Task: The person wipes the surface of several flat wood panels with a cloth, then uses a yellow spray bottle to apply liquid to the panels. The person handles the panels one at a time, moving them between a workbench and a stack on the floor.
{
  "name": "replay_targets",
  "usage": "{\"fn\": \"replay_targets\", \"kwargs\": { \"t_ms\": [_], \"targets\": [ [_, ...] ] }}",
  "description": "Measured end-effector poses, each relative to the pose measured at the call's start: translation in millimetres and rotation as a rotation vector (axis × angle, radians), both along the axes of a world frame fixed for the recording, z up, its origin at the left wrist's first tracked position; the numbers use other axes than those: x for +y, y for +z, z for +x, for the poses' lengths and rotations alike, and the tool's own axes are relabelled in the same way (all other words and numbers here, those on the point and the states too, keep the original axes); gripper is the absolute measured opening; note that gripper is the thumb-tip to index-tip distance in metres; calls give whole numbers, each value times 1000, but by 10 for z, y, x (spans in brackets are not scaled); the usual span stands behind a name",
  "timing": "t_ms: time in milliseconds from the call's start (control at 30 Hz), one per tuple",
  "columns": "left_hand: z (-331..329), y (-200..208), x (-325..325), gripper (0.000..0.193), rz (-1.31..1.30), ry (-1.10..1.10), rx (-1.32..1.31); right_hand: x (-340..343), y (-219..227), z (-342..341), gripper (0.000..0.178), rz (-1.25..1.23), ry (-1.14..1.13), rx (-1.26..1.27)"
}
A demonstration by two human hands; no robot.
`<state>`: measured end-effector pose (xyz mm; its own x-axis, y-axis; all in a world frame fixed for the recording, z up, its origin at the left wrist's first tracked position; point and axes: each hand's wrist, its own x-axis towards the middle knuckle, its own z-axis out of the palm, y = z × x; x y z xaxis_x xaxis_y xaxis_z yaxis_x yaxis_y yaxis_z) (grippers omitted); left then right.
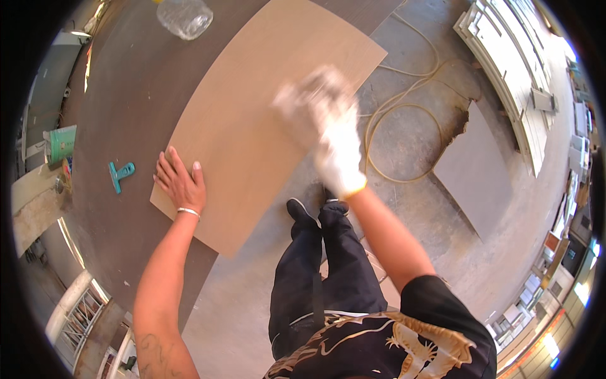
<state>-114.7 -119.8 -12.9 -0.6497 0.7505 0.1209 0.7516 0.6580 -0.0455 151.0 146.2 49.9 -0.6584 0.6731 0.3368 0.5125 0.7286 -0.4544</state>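
A long tan board (252, 126) lies on a larger dark brown panel surface, its right side overhanging the edge. My bare left hand (182, 184) rests flat on the board's near left corner, fingers spread and a bracelet at the wrist. Over the board's right side is my right hand (334, 142), in a white glove with a yellow cuff edge. It is smeared by motion and appears closed on a crumpled whitish rag (295, 108); the fingers themselves are not distinct.
Left of the board lies a teal scraper-like tool (120, 175). A clear plastic bottle (184, 18) stands at the far left. Coiled hose (404, 180) and a broken grey panel (476, 170) lie on the floor to the right, near stacked white boards (505, 76).
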Motion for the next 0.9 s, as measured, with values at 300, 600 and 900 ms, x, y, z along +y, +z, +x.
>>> {"fn": "replay_targets", "kwargs": {
  "t_ms": [300,600,900],
  "targets": [
    [13,51,9,82,-56,-5,-21,1453,-454,226,53,-353,-184,352],
    [31,109,66,86,-76,40,-61,1541,-711,214,47,-302,-241,215],
    [96,162,144,86,-96,108,-127,1628,-616,-462,38,228,-121,-377]
  ]
}}
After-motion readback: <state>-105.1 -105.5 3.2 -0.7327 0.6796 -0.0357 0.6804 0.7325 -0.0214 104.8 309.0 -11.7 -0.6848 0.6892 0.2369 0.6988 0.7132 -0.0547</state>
